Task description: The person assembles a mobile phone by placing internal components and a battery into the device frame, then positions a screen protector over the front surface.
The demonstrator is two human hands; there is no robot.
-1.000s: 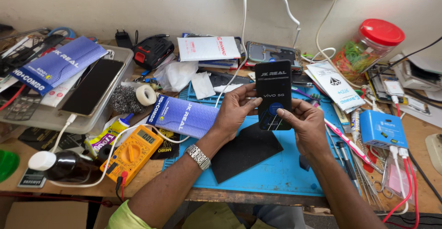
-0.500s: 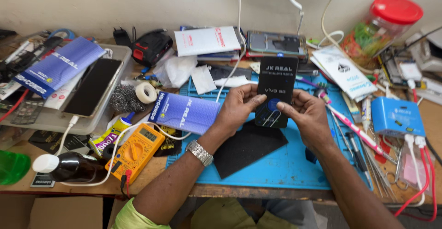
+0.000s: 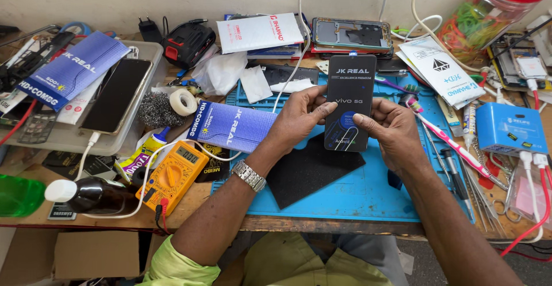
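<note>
Head view, black screen panel (image 3: 351,99) held nearer (both hands), upright.

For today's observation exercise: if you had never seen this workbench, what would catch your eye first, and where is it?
First, the black phone screen panel held upright at centre between the left hand and right hand, above a blue work mat. Next, the orange multimeter at the bench's front left edge. Then the red-lidded jar of coloured bands at the far right corner.
</note>
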